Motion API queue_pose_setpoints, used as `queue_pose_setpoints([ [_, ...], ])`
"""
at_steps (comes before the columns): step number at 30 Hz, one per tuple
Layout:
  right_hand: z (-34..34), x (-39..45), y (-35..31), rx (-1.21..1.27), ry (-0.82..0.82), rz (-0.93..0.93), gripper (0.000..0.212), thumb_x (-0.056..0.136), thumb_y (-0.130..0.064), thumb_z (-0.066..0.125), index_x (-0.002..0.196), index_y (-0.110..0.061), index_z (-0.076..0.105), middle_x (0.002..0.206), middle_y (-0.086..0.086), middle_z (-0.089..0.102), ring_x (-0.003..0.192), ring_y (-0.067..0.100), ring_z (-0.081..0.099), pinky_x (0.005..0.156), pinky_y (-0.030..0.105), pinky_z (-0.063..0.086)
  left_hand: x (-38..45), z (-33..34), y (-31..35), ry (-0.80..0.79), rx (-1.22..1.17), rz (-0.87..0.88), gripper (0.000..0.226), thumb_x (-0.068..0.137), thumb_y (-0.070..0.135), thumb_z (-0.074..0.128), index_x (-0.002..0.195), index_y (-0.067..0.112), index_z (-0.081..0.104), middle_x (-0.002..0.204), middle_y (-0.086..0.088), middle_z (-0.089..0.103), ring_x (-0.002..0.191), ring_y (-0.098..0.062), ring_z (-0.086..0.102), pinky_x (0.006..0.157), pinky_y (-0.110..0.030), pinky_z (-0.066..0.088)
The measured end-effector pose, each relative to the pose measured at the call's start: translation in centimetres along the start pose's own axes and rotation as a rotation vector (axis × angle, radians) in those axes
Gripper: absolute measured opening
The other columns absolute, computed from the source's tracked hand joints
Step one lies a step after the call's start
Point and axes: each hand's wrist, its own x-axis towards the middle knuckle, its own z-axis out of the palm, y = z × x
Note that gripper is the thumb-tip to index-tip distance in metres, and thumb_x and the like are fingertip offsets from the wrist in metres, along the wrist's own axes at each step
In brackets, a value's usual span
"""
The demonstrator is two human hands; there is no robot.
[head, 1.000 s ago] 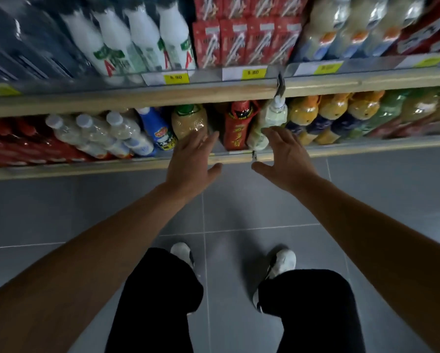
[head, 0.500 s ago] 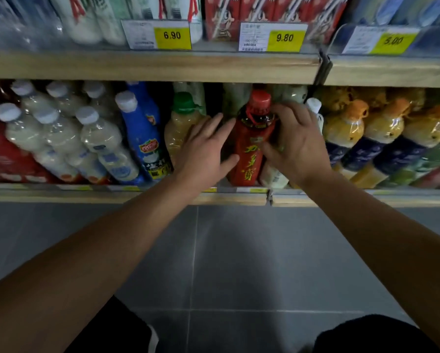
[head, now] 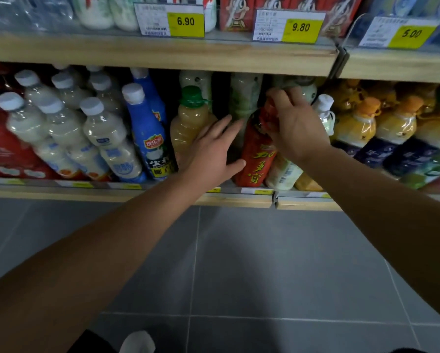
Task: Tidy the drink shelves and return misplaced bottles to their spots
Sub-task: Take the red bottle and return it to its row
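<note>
Right hand (head: 296, 129) curled over the neck and cap of the red bottle (head: 258, 154), fingers wrapped round the top — a firm hold from above. Left hand (head: 208, 151) flat and relaxed, fingers straight, gripping nothing, lying against the lower side of the green-capped juice bottle (head: 191, 123) and just beside the red bottle's body. Red bottle standing on the lower shelf (head: 127, 193), tilted a little, wedged between the juice bottle and a pale white-capped bottle (head: 324, 113) on the other side. Odd one out among pale and yellow drinks, so probably the misplaced item.

Step in hand, by the look of it: taking hold of the stray bottle, ready to lift it out of the row. Not yet clear of the shelf — base down near the front rail.

Next move calls for a straight pull up and outward, keeping the neck under the edge of the upper shelf (head: 163, 57) and off the price tags (head: 186, 21). Left hand well placed for steadying the neighbours against tipping forward. After that, finding the matching red stock; possibly the red packs (head: 7, 151) at far left, though too blurred to confirm.
</note>
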Motion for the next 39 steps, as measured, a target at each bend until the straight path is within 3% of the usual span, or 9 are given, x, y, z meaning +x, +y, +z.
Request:
queue_pose_setpoints([
  [6,-0.8,-5.4,0.4,0.060,0.080,-0.057,0.051,0.086,-0.009,0.064,0.133,-0.007,0.046,0.128,0.017,0.049,0.102,0.043,0.057,0.072,0.046,0.051,0.1,3.1,1.0,-0.108,-0.168,0.019,0.110,0.070,0.049,0.082,0.157,0.029,0.018,0.163,0.000,0.023,0.144,-0.025,0.034,0.114,-0.036,0.035],
  [11,-1.1,-10.1,1.5,0.076,0.100,-0.095,0.048,0.081,-0.004,0.063,0.127,-0.006,0.051,0.121,0.016,0.052,0.099,0.039,0.058,0.071,0.036,0.049,-0.1,5.7,2.6,-0.190,-0.358,0.040,0.130,0.057,0.040,0.093,0.157,0.039,0.009,0.160,0.002,0.030,0.142,-0.021,0.037,0.112,-0.033,0.037],
  [15,-0.2,-13.8,2.5,0.022,0.135,-0.151,0.038,0.083,-0.004,0.067,0.119,-0.002,0.058,0.117,0.019,0.055,0.097,0.039,0.059,0.070,0.041,0.054,-0.1,7.5,3.7,-0.188,-0.431,0.146,0.137,0.052,0.040,0.096,0.157,0.037,0.008,0.159,0.001,0.032,0.143,-0.017,0.035,0.113,-0.032,0.037],
  [22,2.3,-18.5,3.8,0.080,0.142,-0.161,0.028,0.089,-0.015,0.063,0.114,-0.009,0.052,0.116,0.016,0.051,0.096,0.039,0.058,0.075,0.043,0.054,-0.8,10.1,4.2,-0.218,-0.339,0.400,0.126,0.051,0.037,0.095,0.155,0.023,0.025,0.150,-0.005,0.045,0.136,-0.020,0.040,0.109,-0.024,0.027],
  [27,2.8,-20.5,4.4,0.089,0.120,-0.118,0.038,0.082,-0.007,0.072,0.111,-0.013,0.047,0.116,0.013,0.049,0.098,0.038,0.054,0.078,0.039,0.048,-0.6,11.5,3.9,-0.163,-0.271,0.522,0.115,0.054,0.043,0.092,0.150,0.017,0.035,0.146,-0.008,0.048,0.134,-0.023,0.043,0.114,-0.039,0.031],
  [30,3.1,-21.6,4.7,0.012,-0.001,-0.098,0.055,0.073,-0.009,0.080,0.114,-0.013,0.043,0.119,0.011,0.041,0.105,0.037,0.048,0.077,0.044,0.052,-0.8,12.2,4.2,-0.125,-0.148,0.573,0.100,0.057,0.047,0.087,0.143,0.022,0.043,0.135,-0.005,0.056,0.126,-0.025,0.051,0.109,-0.045,0.036],
  [33,2.8,-22.6,5.2,-0.038,-0.164,-0.052,0.081,0.062,-0.038,0.085,0.124,-0.013,0.039,0.122,0.017,0.047,0.109,0.038,0.049,0.081,0.047,0.054,-1.2,12.8,4.6,-0.129,-0.069,0.583,0.090,0.063,0.055,0.077,0.141,0.024,0.045,0.133,-0.003,0.057,0.126,-0.026,0.051,0.108,-0.050,0.035],
  [35,2.7,-23.2,5.2,0.005,-0.207,-0.006,0.083,0.068,-0.058,0.071,0.128,-0.011,0.040,0.125,0.016,0.046,0.110,0.034,0.050,0.086,0.044,0.051,-1.6,13.0,4.7,-0.137,-0.030,0.569,0.086,0.065,0.057,0.069,0.142,0.025,0.046,0.133,-0.004,0.056,0.127,-0.027,0.050,0.109,-0.050,0.032],
  [39,3.1,-22.8,4.9,0.198,-0.190,0.285,0.087,0.081,-0.057,0.066,0.148,-0.015,0.029,0.148,0.008,0.035,0.121,0.031,0.052,0.086,0.041,0.049,-1.8,13.3,4.8,-0.143,0.044,0.522,0.090,0.063,0.052,0.075,0.143,0.028,0.041,0.132,-0.003,0.053,0.128,-0.027,0.046,0.110,-0.051,0.029],
])
